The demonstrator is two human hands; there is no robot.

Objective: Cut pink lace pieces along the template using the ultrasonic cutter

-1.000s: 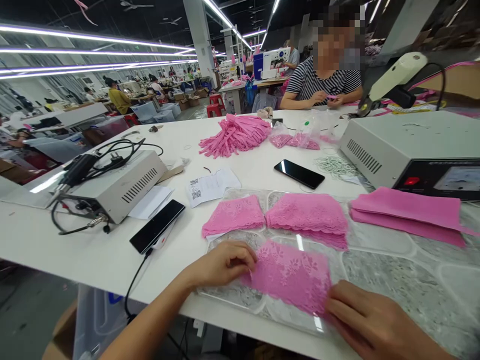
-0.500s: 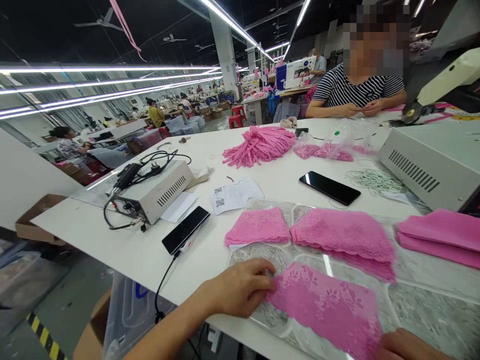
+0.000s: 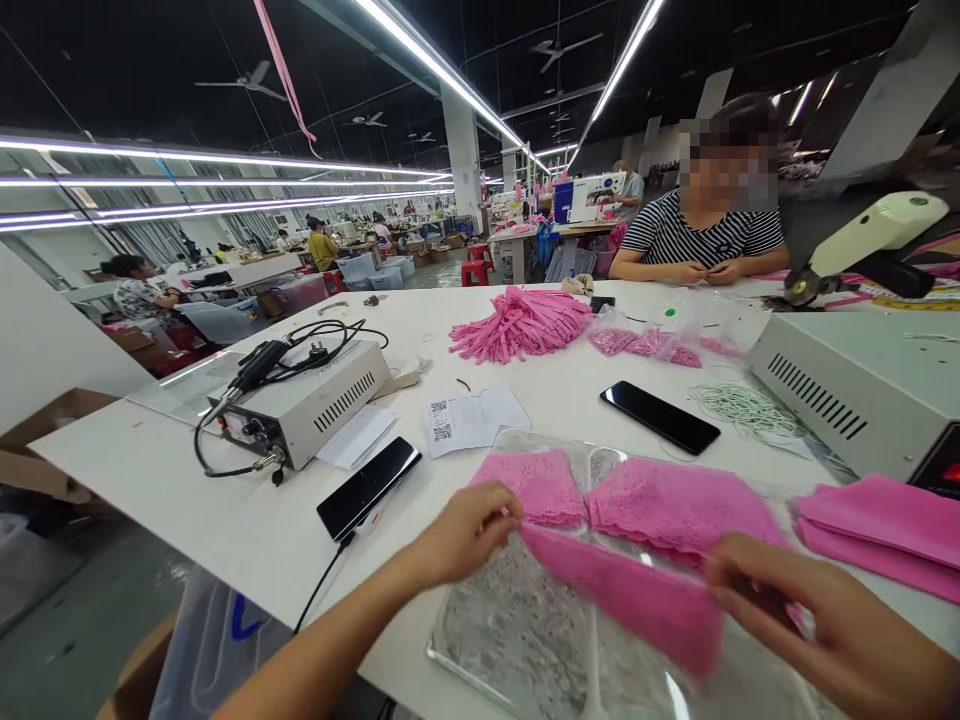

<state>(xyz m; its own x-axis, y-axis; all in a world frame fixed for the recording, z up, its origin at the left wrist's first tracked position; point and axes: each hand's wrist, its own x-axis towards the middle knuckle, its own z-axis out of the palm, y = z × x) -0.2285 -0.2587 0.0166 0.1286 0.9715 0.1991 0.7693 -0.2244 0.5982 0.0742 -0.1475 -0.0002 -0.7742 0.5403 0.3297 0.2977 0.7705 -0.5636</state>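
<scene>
A pink lace piece (image 3: 622, 590) hangs stretched and slightly blurred above the clear divided tray (image 3: 517, 640). My left hand (image 3: 469, 530) pinches its left end, and my right hand (image 3: 795, 600) grips its right end. Behind it on the tray lie a smaller pink lace piece (image 3: 536, 485) at the left and a stack of pink lace pieces (image 3: 675, 505) at the right. Folded pink fabric (image 3: 885, 530) rests to the right of the stack, beyond my right hand.
Two black phones (image 3: 369, 487) (image 3: 660, 416), a grey box with cable (image 3: 307, 405), a bigger grey box (image 3: 862, 385), pink strips (image 3: 521, 322), paper (image 3: 476, 420) and green loops (image 3: 746, 410) are on the table (image 3: 187, 510). A person in stripes (image 3: 697, 240) sits opposite.
Both hands have raised the lace piece off the tray and tilted it, so it now hangs narrower between them. More of my right hand shows. The camera view has tipped upward.
</scene>
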